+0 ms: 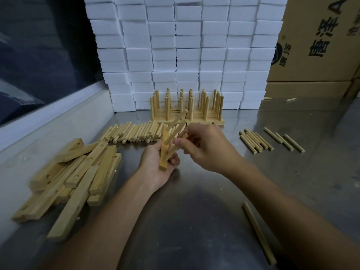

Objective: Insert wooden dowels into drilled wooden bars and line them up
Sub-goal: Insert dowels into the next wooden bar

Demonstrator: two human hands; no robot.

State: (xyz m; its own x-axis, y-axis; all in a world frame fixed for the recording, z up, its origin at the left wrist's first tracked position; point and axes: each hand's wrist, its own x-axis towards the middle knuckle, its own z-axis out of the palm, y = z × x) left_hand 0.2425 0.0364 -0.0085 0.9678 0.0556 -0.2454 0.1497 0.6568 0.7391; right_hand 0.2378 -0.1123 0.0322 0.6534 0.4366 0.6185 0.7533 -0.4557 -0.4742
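The left hand (pixel 155 162), palm up, is gripping a bar (pixel 163 152) held upright above the table (pixel 194 211), dowels (pixel 176 121) sticking out of it. The right hand (pixel 204 147) is pinching one dowel (pixel 184 136) at the bar, fingers curled.

**Both hands raised at centre, working close together**

Left hand (pixel 155 164): palm up, fingers curled round the lower end of a wooden bar (pixel 163 152), forearm running in from lower left. Right hand (pixel 204 147): knuckles up, thumb and forefinger pinching a dowel (pixel 184 136) just beside the bar, forearm entering from lower right. Fingertips of the two hands nearly meet.
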